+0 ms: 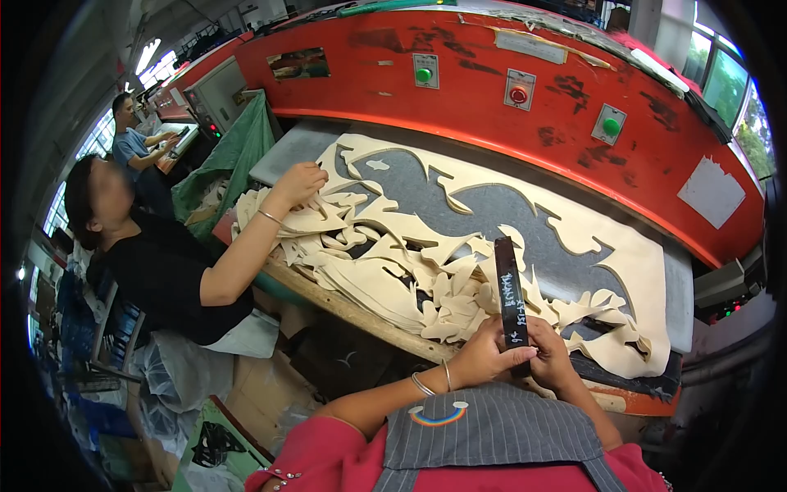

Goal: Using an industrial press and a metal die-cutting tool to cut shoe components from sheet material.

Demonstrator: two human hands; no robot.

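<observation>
My left hand (pixel 485 357) and my right hand (pixel 550 353) close from both sides around the lower end of a narrow dark bar (pixel 510 283) with white handwriting on it. The bar points away from me, over cream cut-out pieces (pixel 455 307) heaped along the table's near side. Beyond them lies a cream sheet (pixel 602 234) with large curved openings cut through it, showing the grey bed (pixel 492 205). At the left, a co-worker's hand (pixel 302 184) pinches the sheet's edge above more stacked offcuts (pixel 299 225).
A red machine beam (pixel 361 90) spans the far side, with two green buttons (pixel 423 75) and a red one (pixel 518 95). A co-worker in black (pixel 176 279) sits at the left. Green cloth (pixel 234 148) hangs behind, and another person (pixel 135 148) works farther back.
</observation>
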